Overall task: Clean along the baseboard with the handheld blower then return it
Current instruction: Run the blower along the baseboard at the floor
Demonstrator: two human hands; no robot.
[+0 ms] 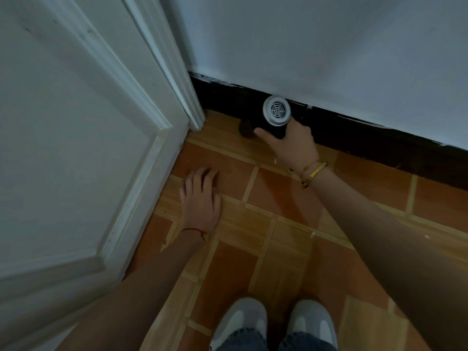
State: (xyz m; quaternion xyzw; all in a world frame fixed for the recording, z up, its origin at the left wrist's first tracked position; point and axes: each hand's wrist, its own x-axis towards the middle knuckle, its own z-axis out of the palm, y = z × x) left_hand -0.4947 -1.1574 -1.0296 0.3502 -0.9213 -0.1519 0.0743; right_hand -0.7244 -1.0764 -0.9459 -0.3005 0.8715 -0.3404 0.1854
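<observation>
My right hand (291,140) wrapped the blower (274,117), nozzle beyond my fingers at the baseboard (354,130); left hand (201,198) flat, empty. Cleaning underway; return pending.

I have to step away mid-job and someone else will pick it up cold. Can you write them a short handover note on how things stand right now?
Right hand: closed in a grip on the black handheld blower, its grey grilled end facing the camera, the other end aimed toward the corner by the door frame.
Left hand: open, flat on the tiled floor, bracing; holds nothing.
Blower sits low against the dark baseboard, close to the corner.
Done: blower fetched and brought to the baseboard.
Left: work along the baseboard, then return the blower. How much is already cleaned cannot be told.
</observation>
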